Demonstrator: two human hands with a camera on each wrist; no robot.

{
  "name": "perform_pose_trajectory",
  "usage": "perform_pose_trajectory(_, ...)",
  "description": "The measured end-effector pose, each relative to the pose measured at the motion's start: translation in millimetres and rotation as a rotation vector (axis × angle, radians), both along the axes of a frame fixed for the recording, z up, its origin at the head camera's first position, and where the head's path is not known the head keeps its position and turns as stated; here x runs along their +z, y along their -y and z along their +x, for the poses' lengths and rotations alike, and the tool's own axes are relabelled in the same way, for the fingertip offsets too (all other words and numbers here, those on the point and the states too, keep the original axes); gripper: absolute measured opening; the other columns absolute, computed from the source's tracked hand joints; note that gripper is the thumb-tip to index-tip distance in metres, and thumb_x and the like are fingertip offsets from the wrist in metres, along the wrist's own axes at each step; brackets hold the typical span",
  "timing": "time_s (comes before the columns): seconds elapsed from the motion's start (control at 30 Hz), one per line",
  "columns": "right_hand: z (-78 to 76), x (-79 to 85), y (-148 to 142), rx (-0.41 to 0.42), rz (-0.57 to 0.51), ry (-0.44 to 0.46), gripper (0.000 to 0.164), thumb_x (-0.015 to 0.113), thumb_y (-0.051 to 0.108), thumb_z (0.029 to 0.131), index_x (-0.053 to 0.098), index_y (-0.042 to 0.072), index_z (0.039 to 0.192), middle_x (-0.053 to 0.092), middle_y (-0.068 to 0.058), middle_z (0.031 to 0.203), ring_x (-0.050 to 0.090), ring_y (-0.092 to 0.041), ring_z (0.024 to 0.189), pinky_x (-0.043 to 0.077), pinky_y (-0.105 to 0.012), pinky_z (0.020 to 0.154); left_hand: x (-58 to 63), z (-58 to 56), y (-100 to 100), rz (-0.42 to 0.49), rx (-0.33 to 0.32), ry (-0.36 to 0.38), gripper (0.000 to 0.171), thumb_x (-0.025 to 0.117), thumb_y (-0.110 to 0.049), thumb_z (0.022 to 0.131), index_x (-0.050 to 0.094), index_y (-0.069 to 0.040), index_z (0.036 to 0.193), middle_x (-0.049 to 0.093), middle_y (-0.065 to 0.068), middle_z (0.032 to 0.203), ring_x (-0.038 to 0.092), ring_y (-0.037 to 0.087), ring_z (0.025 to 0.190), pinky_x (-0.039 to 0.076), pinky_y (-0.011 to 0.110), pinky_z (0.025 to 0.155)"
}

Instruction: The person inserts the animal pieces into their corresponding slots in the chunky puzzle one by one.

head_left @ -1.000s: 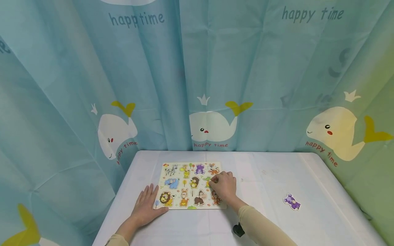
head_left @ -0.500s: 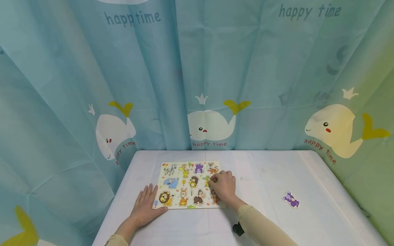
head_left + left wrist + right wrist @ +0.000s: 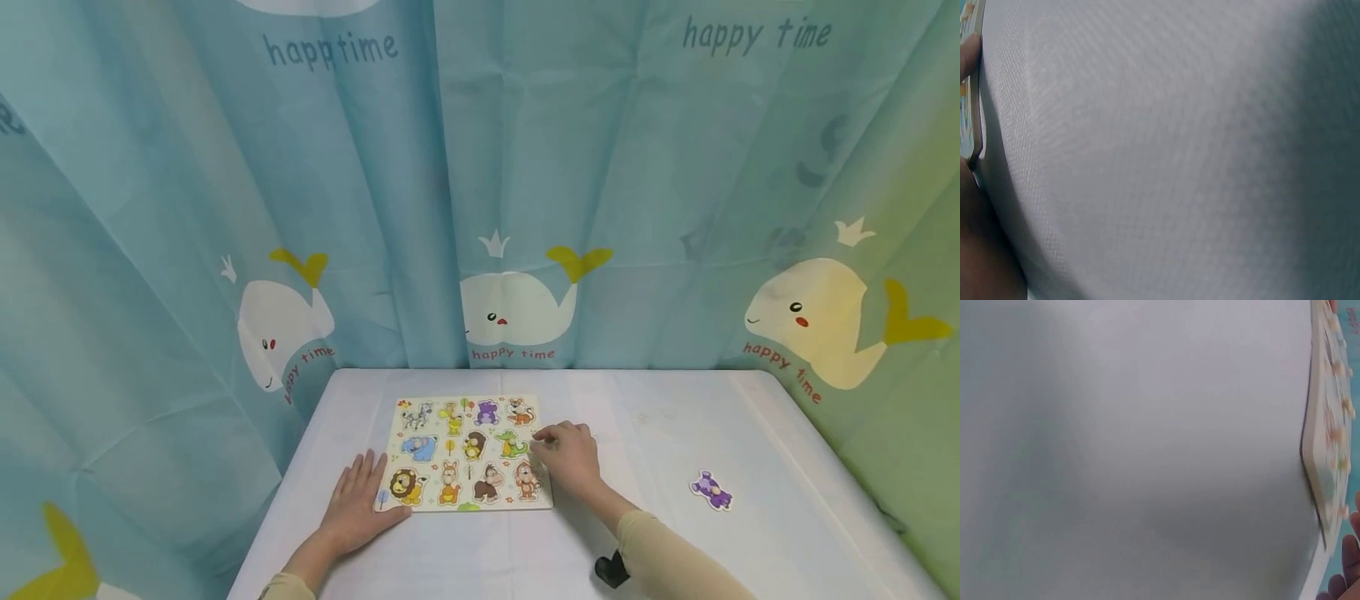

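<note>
A white animal knob puzzle board (image 3: 468, 503) lies on the table, with a zebra, giraffe, elephant, lion and other animals in rows. My left hand (image 3: 356, 507) rests at its lower left corner, fingers straight along the left side and thumb at the front edge. Just off the board's right edge is my right hand (image 3: 572, 457), fingers loosely bent, with nothing visible in them. Nearest to it, the green crocodile piece (image 3: 513, 446) lies in the middle row. A loose purple animal piece (image 3: 711, 491) with a knob lies on the table to the right.
The table (image 3: 637, 433) has a white cloth. A blue curtain (image 3: 540, 167) printed with whales hangs behind and at both sides. Beside the right forearm shows a black object (image 3: 611, 570), partly hidden by the sleeve.
My right hand has moved right, off the crocodile piece, uncovering it and the monkey piece below. The left hand and the loose purple piece stay in place.
</note>
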State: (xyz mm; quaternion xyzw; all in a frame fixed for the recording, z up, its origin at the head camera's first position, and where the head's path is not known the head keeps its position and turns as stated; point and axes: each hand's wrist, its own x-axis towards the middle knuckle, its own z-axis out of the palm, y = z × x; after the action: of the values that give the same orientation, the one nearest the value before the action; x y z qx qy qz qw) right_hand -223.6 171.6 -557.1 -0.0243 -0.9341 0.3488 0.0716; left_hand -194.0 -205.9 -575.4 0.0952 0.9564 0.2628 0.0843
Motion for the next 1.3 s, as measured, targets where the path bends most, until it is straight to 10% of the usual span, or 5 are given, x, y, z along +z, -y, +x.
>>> perform_pose_trajectory(1.3,96.0,11.0,-196.0,-0.245,0.194,0.011,0.031,0.072,0.030,0.094,0.076,0.005,0.111,0.068,-0.011,0.098,0.052,-0.047,0.104,0.037,-0.059,0.076,5.8,-1.0,-0.4,-0.036,-0.006,0.049,0.112,0.070,-0.065,0.084,0.023,0.002,0.161,0.009,0.028,0.167,0.001,0.047,0.154,0.000,0.062,0.123)
